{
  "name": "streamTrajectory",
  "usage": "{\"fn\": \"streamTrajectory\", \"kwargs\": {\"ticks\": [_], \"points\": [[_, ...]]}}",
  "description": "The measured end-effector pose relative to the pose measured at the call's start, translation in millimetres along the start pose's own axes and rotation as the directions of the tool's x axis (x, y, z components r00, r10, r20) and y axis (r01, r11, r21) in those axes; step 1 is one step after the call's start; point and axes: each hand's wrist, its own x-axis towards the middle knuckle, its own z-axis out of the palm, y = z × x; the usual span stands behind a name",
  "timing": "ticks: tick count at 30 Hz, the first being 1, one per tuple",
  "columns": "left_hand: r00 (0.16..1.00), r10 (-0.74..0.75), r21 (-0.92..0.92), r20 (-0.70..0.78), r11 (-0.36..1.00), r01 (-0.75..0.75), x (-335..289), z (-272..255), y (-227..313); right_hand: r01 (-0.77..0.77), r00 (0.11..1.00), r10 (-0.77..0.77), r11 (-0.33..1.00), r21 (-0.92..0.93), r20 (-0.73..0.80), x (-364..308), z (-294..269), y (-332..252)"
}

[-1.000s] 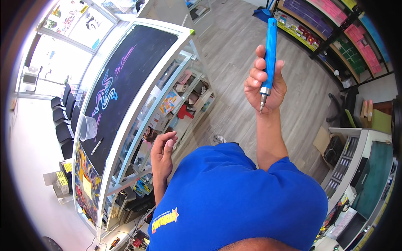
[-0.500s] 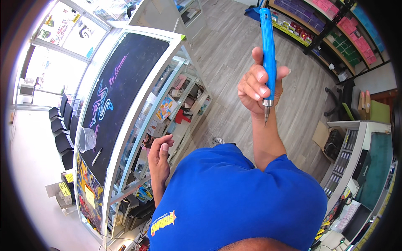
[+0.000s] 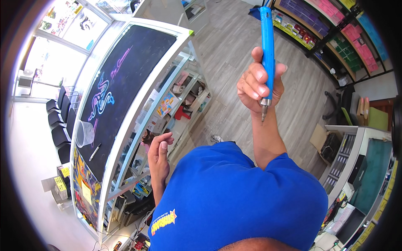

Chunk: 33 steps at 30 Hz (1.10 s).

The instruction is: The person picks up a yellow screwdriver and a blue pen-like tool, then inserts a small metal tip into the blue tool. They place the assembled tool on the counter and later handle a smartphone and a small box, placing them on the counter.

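Note:
My right hand (image 3: 253, 85) is raised in front of me, its fingers wrapped around a blue pen-shaped electric screwdriver (image 3: 267, 46). The ribbed handle stands nearly upright, and its metal nose with a thin bit points down. Lower and to the left, my left hand (image 3: 159, 157) hangs beside the glass display counter (image 3: 167, 77), holding nothing, with its fingers loosely bent and the thumb apart. Across the counter top lies a black mat (image 3: 136, 50) with coloured line drawings. A clear plastic cup (image 3: 85, 133) and a pen (image 3: 95, 152) rest near its close end.
Boxed goods fill the shelves below the counter's glass. Black chairs (image 3: 57, 121) line the left side. At the far right stands a shelf rack (image 3: 316, 50) of coloured packages. A desk (image 3: 370, 175) and an office chair (image 3: 337, 104) are on my right. Grey plank flooring (image 3: 226, 54) lies ahead.
The view has shifted slightly, so the counter and shelves sit a little differently. The screwdriver's lower tip has tilted slightly left in my right hand. My left hand has hardly moved.

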Motion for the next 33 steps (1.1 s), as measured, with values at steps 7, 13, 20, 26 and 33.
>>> {"fn": "streamTrajectory", "kwargs": {"ticks": [7,13,20,26,33], "points": [[1.000,-0.001,-0.022,-0.012,1.000,0.001,1,-3,-1,-0.047,0.998,0.047,0.999,0.018,0.037,3,-9,4],[1.000,-0.003,-0.021,-0.018,1.000,0.003,0,-4,1,-0.020,1.000,0.019,0.995,-0.095,-0.018,5,-2,14],[0.999,-0.012,-0.014,-0.029,1.000,0.012,-3,-7,-1,-0.029,0.999,0.025,0.990,-0.142,-0.028,4,-5,19],[0.999,-0.017,-0.027,-0.038,1.000,0.016,-6,-8,0,-0.047,0.998,0.041,0.978,-0.205,-0.037,4,-1,24],[1.000,0.024,-0.004,-0.019,1.000,-0.024,-6,-9,-1,-0.196,0.960,0.109,0.918,-0.344,-0.256,11,6,47]]}}
